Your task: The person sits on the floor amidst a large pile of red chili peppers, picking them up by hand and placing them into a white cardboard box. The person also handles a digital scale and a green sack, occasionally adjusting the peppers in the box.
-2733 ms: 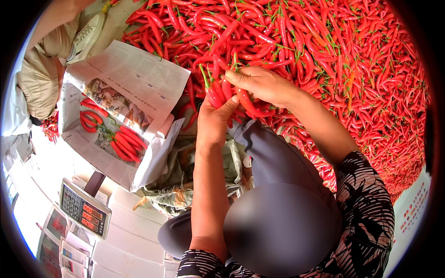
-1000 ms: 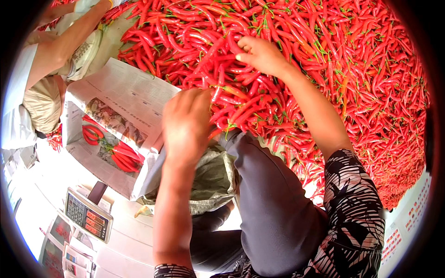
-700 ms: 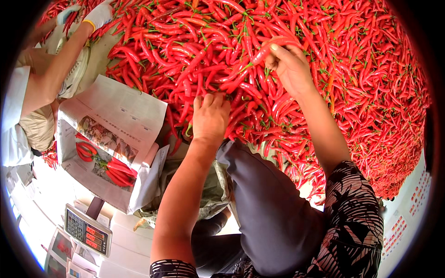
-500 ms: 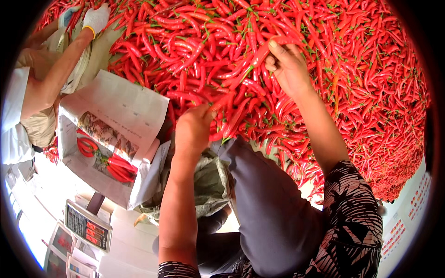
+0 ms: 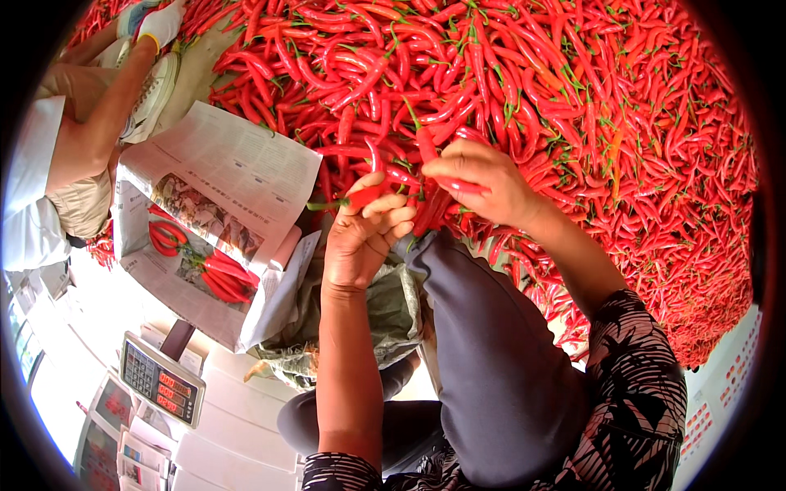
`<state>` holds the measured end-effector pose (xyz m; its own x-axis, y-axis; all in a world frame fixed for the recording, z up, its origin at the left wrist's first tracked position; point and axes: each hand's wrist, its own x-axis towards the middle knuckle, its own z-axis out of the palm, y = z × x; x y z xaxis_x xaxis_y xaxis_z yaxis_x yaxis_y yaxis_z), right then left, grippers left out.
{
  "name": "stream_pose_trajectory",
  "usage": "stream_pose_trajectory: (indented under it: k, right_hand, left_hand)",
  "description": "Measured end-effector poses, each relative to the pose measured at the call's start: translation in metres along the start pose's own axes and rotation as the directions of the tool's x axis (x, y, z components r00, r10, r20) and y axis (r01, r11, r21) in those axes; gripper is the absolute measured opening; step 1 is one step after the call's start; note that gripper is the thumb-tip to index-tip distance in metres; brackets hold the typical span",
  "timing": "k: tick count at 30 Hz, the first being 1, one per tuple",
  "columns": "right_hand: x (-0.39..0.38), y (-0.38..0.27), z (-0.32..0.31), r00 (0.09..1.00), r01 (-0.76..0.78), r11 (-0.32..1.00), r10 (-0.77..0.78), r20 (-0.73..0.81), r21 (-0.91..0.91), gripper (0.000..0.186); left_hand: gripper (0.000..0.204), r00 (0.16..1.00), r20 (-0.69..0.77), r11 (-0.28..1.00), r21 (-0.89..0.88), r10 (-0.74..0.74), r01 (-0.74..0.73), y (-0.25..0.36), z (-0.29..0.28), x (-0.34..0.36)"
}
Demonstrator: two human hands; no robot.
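Observation:
My left hand point(image 5: 359, 241), palm turned up at the middle, has curled fingers round a red chili pepper point(image 5: 362, 198) with a green stem. Just right of it my right hand point(image 5: 483, 182) is closed on red peppers point(image 5: 426, 143), one upright with its stem to the top. Both hands are over the lower edge of a large heap of loose red chilies point(image 5: 573, 82). Left of my hands stands a newspaper-lined box point(image 5: 143, 258) with several peppers point(image 5: 225, 282) inside, partly under a folded newspaper flap point(image 5: 225, 155).
A crumpled green sack point(image 5: 385, 307) lies beside my raised knee point(image 5: 499, 360). A scale point(image 5: 160, 385) with red digits is at lower left, beside papers point(image 5: 131, 458). At upper left a co-worker's gloved hand point(image 5: 160, 24) reaches into chilies, their shoe point(image 5: 155, 94) below.
In the last second my right hand came down and left from the upper heap with a pepper. My left hand turned palm up and gripped a pepper. The two hands are now close together.

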<state>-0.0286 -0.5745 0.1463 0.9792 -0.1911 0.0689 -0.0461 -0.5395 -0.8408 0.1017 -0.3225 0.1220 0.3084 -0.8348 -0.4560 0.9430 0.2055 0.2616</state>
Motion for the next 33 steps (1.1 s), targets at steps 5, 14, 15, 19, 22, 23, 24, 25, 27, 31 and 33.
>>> stream_pose_trajectory:
  k: [5, 14, 15, 19, 22, 23, 24, 25, 27, 31, 33]
  right_hand:
    - [-0.003, -0.036, 0.006, 0.994, 0.113, 0.984, -0.112, -0.012, 0.135, 0.045]
    - [0.004, -0.044, 0.023, 0.982, 0.129, 0.991, -0.124, 0.14, -0.022, 0.031]
    - [0.004, -0.043, 0.026, 0.98, 0.142, 0.989, -0.135, 0.146, -0.04, 0.031]
    - [0.0, -0.04, 0.023, 0.994, 0.059, 0.992, -0.069, 0.087, 0.111, 0.034]
    - [-0.008, -0.034, 0.011, 0.995, -0.054, 0.988, 0.066, -0.078, 0.147, 0.036]
    - [-0.017, -0.027, 0.008, 0.979, -0.156, 0.977, 0.173, -0.112, 0.148, 0.033]
    - [-0.027, -0.014, 0.018, 0.971, -0.202, 0.974, 0.213, -0.108, 0.107, 0.03]
    - [-0.037, 0.001, 0.023, 0.961, -0.247, 0.968, 0.252, -0.113, 0.051, 0.027]
    - [-0.05, 0.001, 0.018, 0.969, -0.247, 0.967, 0.247, -0.001, -0.057, 0.023]
    - [-0.06, -0.001, 0.003, 0.985, -0.17, 0.976, 0.171, 0.001, -0.133, 0.024]
    - [-0.047, -0.003, -0.013, 0.952, -0.289, 0.947, 0.27, -0.142, -0.139, 0.022]
  left_hand:
    - [0.037, 0.999, -0.012, 0.998, 0.046, -0.029, 0.03, 0.009, 0.004, 0.008]
    - [0.03, 0.98, -0.165, 0.988, 0.121, 0.111, -0.092, -0.017, 0.034, 0.011]
    - [0.029, 0.981, -0.164, 0.981, 0.175, 0.108, -0.079, -0.019, 0.027, 0.01]
    - [0.026, 0.976, -0.198, 0.986, 0.157, 0.089, -0.057, -0.014, 0.025, 0.009]
    - [0.027, 0.985, -0.162, 0.987, 0.157, 0.061, -0.036, -0.009, 0.029, 0.008]
    - [0.027, 0.99, -0.139, 0.989, 0.149, 0.038, -0.017, -0.01, 0.031, 0.011]
    - [0.028, 0.984, -0.165, 0.984, 0.174, 0.063, -0.034, -0.009, 0.033, 0.01]
    - [0.029, 0.981, -0.175, 0.98, 0.194, 0.086, -0.051, -0.01, 0.035, 0.013]
    - [0.028, 0.946, -0.304, 0.966, 0.256, 0.116, -0.036, -0.012, 0.032, 0.009]
    - [0.019, 0.899, -0.413, 0.944, 0.33, 0.142, 0.002, -0.019, 0.016, 0.002]
    - [0.015, 0.882, -0.441, 0.902, 0.429, 0.166, 0.045, -0.018, 0.003, -0.009]
